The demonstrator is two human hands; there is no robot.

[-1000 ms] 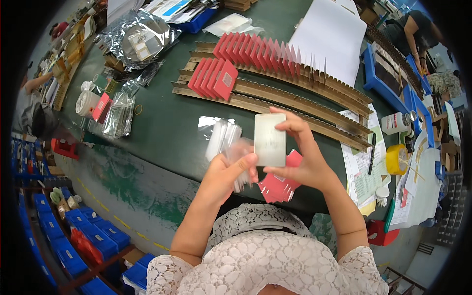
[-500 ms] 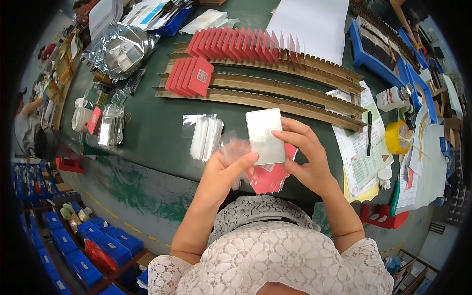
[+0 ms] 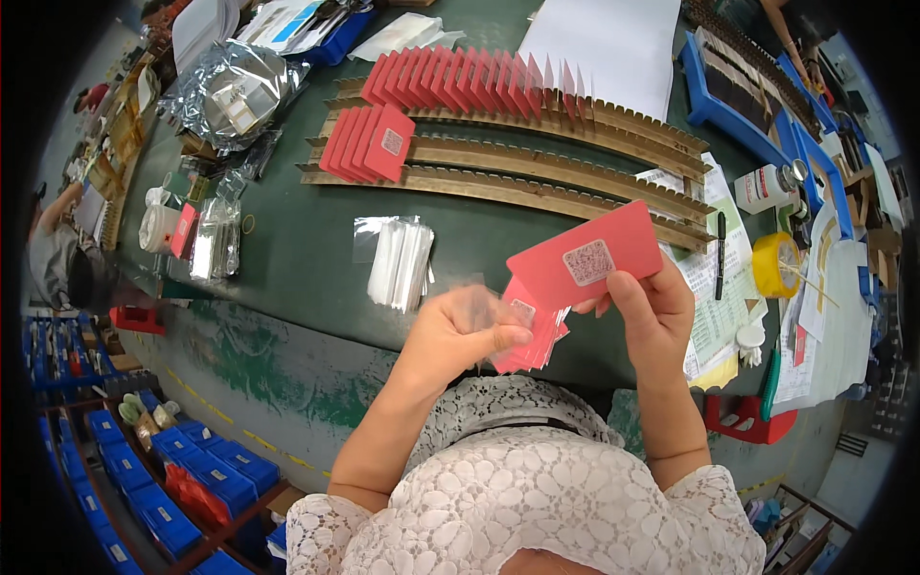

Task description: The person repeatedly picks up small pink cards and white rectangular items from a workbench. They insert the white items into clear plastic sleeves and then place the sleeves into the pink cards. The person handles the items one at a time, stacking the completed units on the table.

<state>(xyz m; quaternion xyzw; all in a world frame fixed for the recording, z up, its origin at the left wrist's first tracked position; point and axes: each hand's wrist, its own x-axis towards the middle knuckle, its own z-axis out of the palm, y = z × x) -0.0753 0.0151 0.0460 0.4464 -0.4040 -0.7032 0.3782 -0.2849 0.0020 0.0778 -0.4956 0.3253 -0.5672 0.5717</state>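
A red card (image 3: 623,233) with a square printed code is pinched between the thumb and fingers of my right hand (image 3: 659,311), tilted up over the table. My left hand (image 3: 458,331) is closed, thumb against fingers, on clear plastic film (image 3: 471,305) that is blurred at its edges. Below and between the hands lies a loose pile of red cards (image 3: 525,358) at the table's near edge, partly hidden by my left hand. Just beyond my left hand rests a stack of clear plastic sleeves (image 3: 401,264).
Long notched metal racks (image 3: 517,158) hold rows of upright red cards (image 3: 450,81). Printed sheets (image 3: 704,331), a black pen (image 3: 721,259), yellow tape (image 3: 774,266) and a white bottle (image 3: 760,192) sit right. A silvery bag (image 3: 235,91) lies far left; blue trays (image 3: 733,129) stand far right.
The card between my hands, pale side up before, now shows its red coded face. My right hand has moved right and up with it, away from my left hand.
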